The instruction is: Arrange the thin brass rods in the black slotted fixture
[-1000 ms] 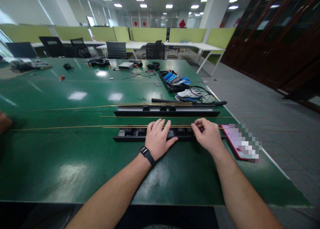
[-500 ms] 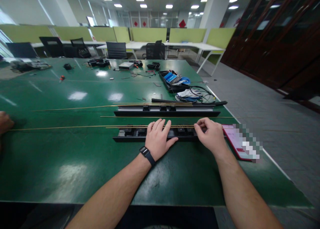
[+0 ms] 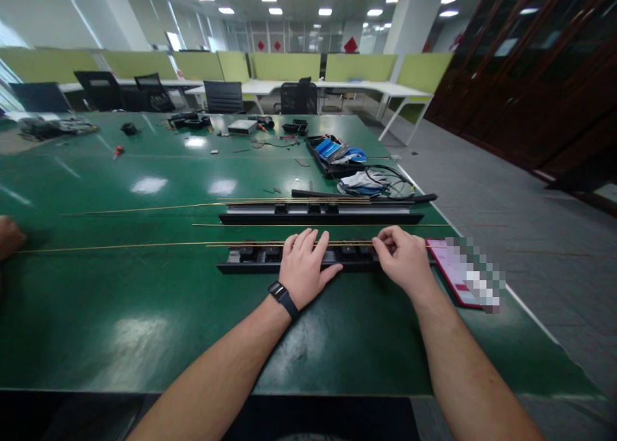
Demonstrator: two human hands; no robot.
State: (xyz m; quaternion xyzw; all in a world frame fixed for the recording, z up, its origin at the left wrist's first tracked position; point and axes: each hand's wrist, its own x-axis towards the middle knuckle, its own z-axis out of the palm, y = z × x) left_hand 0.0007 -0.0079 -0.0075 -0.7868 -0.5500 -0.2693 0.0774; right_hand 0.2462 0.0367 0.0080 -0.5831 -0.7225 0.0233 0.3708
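Observation:
A black rail [image 3: 267, 268] with several black blocks [image 3: 247, 253] in it lies across the green table before me. Thin brass-coloured rods [image 3: 226, 243] run lengthwise over its far side. My left hand [image 3: 304, 267], wearing a dark watch on its wrist, rests flat over the rail's middle, fingers spread across the rods. Near the rail's right end my right hand [image 3: 402, 254] pinches a thin rod between thumb and fingers. Another person's hand [image 3: 9, 236] is at the left edge, where one long rod reaches it; its grip is unclear.
A second black rail [image 3: 322, 218] with rods along it lies farther back, and a single rod [image 3: 260, 225] between the two. A red-edged phone or tablet [image 3: 453, 274] sits beside my right hand. Behind are a black tray [image 3: 328, 164], gloves [image 3: 366, 182] and cables.
My right hand has shifted very slightly left with the rod in its pinch. My left hand keeps its place on the rail, and the other person's hand looks nearly unchanged.

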